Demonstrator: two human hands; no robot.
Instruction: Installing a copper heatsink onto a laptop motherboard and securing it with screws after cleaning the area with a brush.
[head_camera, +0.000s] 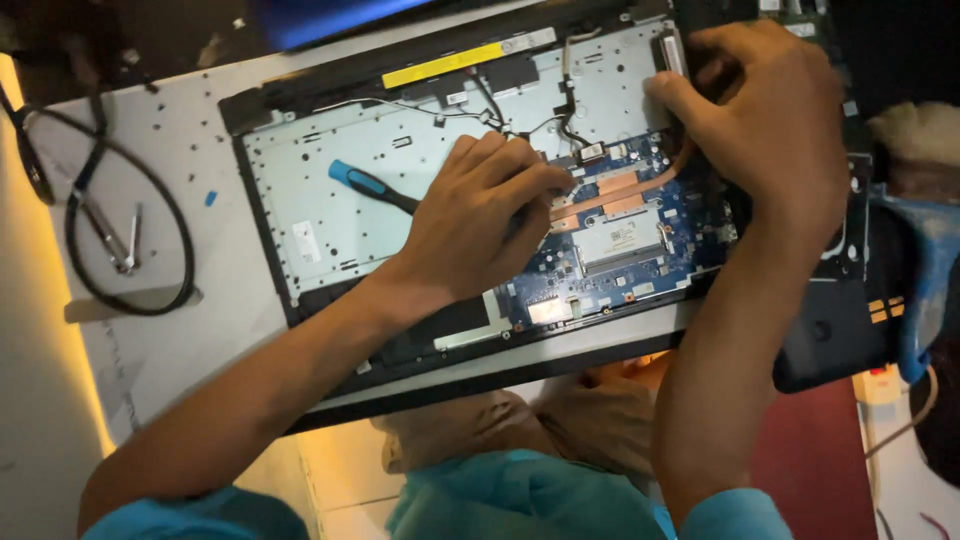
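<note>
From the head camera, an opened laptop chassis (330, 215) lies across the white table (170, 330), its blue motherboard (640, 265) bared at about three o'clock of the frame's centre, with copper heat pipes (620, 190) running over it toward one o'clock. The left hand (480, 220) is closed round a screwdriver (370, 186) with a blue and black handle; the handle sticks out toward ten o'clock, while the tip is hidden under the fingers near the heat pipes. The right hand (770, 120), at two o'clock, presses down on the chassis's upper right corner beside a metal hinge (672, 50); whether it grips anything there cannot be told. The two hands are well apart. The step in hand looks to be work on a screw by the copper plate, the right hand bracing. The next move calls for keeping the driver upright and seated in the screw head. A black cable loop (130, 230) lies at nine o'clock.
</note>
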